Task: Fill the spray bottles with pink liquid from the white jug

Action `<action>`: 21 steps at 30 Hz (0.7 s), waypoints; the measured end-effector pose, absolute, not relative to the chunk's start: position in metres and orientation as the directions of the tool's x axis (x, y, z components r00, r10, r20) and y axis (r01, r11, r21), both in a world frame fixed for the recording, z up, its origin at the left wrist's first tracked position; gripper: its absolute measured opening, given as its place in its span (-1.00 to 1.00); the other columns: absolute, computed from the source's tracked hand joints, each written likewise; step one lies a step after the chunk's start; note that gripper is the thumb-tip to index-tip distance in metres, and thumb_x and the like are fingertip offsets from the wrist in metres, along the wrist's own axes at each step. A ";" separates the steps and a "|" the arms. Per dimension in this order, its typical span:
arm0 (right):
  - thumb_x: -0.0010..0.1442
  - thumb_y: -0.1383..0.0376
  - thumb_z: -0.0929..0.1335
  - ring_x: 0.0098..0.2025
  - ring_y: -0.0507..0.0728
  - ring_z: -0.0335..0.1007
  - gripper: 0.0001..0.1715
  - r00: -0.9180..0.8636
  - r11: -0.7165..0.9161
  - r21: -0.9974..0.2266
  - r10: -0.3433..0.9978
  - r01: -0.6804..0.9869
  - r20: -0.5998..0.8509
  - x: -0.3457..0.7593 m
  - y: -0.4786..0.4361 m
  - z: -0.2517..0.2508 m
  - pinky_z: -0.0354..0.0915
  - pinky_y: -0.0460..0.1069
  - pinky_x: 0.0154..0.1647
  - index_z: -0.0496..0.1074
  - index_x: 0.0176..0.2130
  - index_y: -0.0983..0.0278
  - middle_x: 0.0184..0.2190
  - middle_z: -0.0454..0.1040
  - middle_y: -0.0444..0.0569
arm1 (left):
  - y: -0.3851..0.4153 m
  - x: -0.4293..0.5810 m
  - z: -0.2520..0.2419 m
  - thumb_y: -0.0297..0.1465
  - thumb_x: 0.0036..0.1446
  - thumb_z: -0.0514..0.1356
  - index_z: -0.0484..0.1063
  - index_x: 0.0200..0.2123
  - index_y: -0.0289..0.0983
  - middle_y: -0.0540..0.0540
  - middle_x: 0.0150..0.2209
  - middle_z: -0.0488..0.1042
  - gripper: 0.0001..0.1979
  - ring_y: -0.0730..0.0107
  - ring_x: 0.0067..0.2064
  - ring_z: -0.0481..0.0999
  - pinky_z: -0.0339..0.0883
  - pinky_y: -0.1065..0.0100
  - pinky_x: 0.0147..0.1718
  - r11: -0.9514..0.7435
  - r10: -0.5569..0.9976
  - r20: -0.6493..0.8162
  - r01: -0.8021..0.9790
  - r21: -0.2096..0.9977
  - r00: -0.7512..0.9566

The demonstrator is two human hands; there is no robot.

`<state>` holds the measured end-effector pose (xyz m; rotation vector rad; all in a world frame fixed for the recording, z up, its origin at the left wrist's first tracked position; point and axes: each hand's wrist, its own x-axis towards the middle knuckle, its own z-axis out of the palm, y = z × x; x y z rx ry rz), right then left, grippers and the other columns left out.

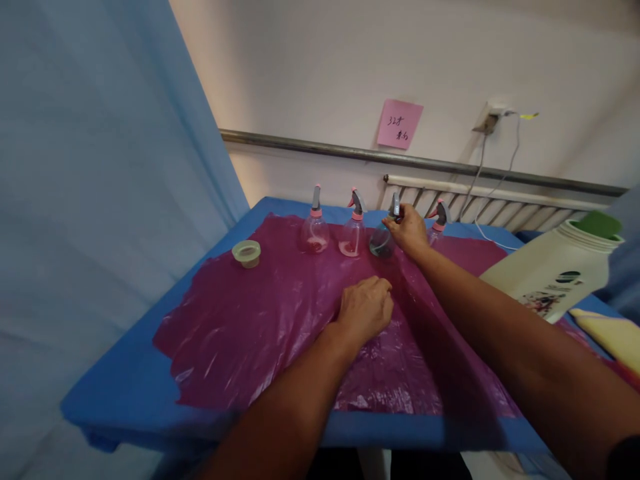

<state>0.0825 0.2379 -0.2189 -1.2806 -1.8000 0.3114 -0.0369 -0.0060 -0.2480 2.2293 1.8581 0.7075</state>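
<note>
My right hand (407,228) is closed at the neck of a clear spray bottle (381,243) with dark greenish liquid at the bottom and a grey trigger. The bottle stands on a purple plastic sheet (235,327). In front of it, my left hand (366,308) is low over the sheet with its fingers curled; what is inside them, if anything, is hidden. To the left stand two spray bottles with pink collars and reddish liquid, one spray bottle (315,235) farther out and the other spray bottle (352,238) nearer. Partly behind my right hand is another spray bottle (436,230).
A small round container (247,253) sits on the sheet at left. A large whitish jug (555,267) with a green opening leans in at right, beside a yellow object (607,337). A blue-covered table (120,387) carries the sheet. Behind are a radiator (465,193) and a metal pipe (310,143).
</note>
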 end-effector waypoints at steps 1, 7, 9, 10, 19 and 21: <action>0.22 0.12 0.53 0.01 0.35 0.61 -0.40 -0.082 0.439 -0.630 0.855 0.641 0.512 0.082 0.239 -0.219 0.49 0.27 0.20 0.56 0.18 0.29 0.06 0.71 0.24 | -0.006 -0.037 -0.248 -0.39 0.51 0.18 0.64 0.07 -0.18 -0.18 0.03 0.74 -0.77 0.04 0.05 0.73 0.60 0.08 0.07 -0.224 0.959 0.253 0.890 0.396 0.129; 0.20 0.07 0.52 0.01 0.36 0.59 -0.23 -0.116 0.491 -0.594 0.823 0.638 0.556 0.085 0.229 -0.219 0.50 0.31 0.21 0.49 0.30 0.33 0.11 0.68 0.28 | -0.007 -0.038 -0.244 -0.40 0.52 0.17 0.64 0.02 -0.18 -0.20 -0.01 0.74 -0.78 0.02 0.04 0.73 0.60 0.07 0.04 -0.233 0.954 0.265 0.899 0.371 0.138; 0.25 0.10 0.46 0.12 0.37 0.58 -0.21 -0.139 0.540 -0.561 0.786 0.628 0.602 0.096 0.223 -0.215 0.48 0.31 0.28 0.42 0.38 0.28 0.20 0.64 0.27 | -0.007 -0.039 -0.244 -0.40 0.51 0.18 0.64 0.00 -0.17 -0.20 -0.03 0.73 -0.79 0.03 0.03 0.72 0.59 0.09 0.04 -0.238 0.949 0.285 0.894 0.380 0.132; 0.29 0.13 0.42 0.20 0.38 0.56 -0.23 -0.139 0.570 -0.531 0.753 0.628 0.643 0.103 0.221 -0.212 0.45 0.32 0.34 0.40 0.41 0.26 0.25 0.61 0.27 | -0.007 -0.039 -0.245 -0.40 0.51 0.18 0.64 -0.01 -0.17 -0.20 -0.03 0.73 -0.80 0.04 0.02 0.72 0.59 0.09 0.03 -0.244 0.946 0.296 0.889 0.387 0.131; 0.25 0.18 0.41 0.49 0.51 0.37 -0.03 0.424 0.158 -0.741 0.735 0.652 0.529 0.157 0.239 -0.203 0.27 0.41 0.54 0.23 0.52 0.46 0.43 0.39 0.51 | -0.008 -0.038 -0.244 -0.39 0.52 0.18 0.64 -0.03 -0.17 -0.20 -0.04 0.72 -0.81 0.02 0.05 0.71 0.56 0.12 0.02 -0.241 0.945 0.301 0.896 0.374 0.129; 0.19 0.19 0.43 0.31 0.53 0.54 -0.07 0.442 0.116 -0.768 0.760 0.629 0.477 0.158 0.239 -0.215 0.43 0.40 0.37 0.33 0.44 0.47 0.27 0.54 0.49 | -0.008 -0.038 -0.243 -0.40 0.52 0.19 0.64 -0.02 -0.17 -0.20 -0.03 0.72 -0.81 0.02 0.05 0.71 0.56 0.12 0.03 -0.238 0.945 0.301 0.897 0.372 0.126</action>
